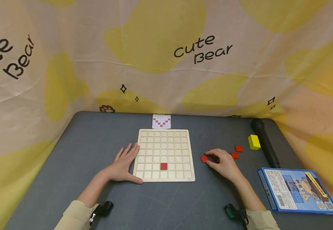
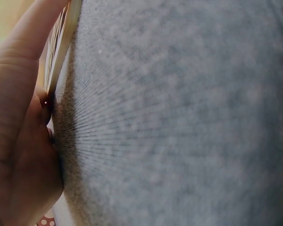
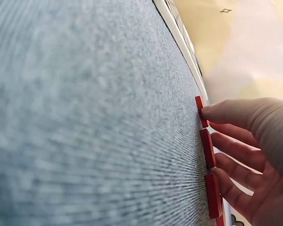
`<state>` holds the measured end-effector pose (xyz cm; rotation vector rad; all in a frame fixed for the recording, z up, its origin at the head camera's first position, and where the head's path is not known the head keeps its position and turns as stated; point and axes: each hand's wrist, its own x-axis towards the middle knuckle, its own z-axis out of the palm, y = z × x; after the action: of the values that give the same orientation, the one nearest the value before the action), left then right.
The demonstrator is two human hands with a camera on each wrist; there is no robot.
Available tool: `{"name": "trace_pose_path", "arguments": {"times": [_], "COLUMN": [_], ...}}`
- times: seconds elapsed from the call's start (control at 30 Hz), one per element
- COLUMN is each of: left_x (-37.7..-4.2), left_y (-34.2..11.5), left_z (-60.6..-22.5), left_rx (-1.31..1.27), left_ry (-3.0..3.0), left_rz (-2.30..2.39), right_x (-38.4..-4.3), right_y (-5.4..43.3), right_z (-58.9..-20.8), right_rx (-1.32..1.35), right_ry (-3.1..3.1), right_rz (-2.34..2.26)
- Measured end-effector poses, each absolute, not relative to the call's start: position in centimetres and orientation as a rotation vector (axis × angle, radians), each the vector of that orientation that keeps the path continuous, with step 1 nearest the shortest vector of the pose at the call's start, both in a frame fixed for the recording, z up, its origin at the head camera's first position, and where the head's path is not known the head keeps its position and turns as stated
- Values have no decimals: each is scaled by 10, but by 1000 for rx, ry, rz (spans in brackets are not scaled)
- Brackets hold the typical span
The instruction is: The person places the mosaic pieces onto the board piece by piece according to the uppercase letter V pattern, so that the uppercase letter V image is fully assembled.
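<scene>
A pale wooden grid board lies flat on the dark table. One red square tile sits in a cell of its second row from the near edge. My left hand rests with fingers spread against the board's left edge, its thumb at the near left corner. To the right of the board, my right hand pinches another red tile between thumb and fingers. Beyond that hand lie two loose red tiles. The right wrist view shows further red tiles beside the curled fingers.
Behind the board lies a small card with a V-shaped pattern of red squares. At the right are a yellow block, a black microphone-like rod and a blue box. A printed cloth hangs behind the table.
</scene>
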<state>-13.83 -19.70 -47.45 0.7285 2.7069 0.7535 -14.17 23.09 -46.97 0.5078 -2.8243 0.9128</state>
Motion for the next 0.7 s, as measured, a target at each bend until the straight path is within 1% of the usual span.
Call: {"name": "trace_pose_path", "arguments": {"times": [0.3, 0.7], "left_x": [-138, -138], "left_y": [-197, -198], "left_z": [-475, -476], "left_rx": [731, 718], "left_ry": [2707, 2708], "left_rz": [758, 765], "right_x": [-143, -146], "right_y": [231, 226], "right_z": [-470, -473], "right_rx": [537, 470], "right_ry": [-2845, -2826], "right_rz": [876, 915]}}
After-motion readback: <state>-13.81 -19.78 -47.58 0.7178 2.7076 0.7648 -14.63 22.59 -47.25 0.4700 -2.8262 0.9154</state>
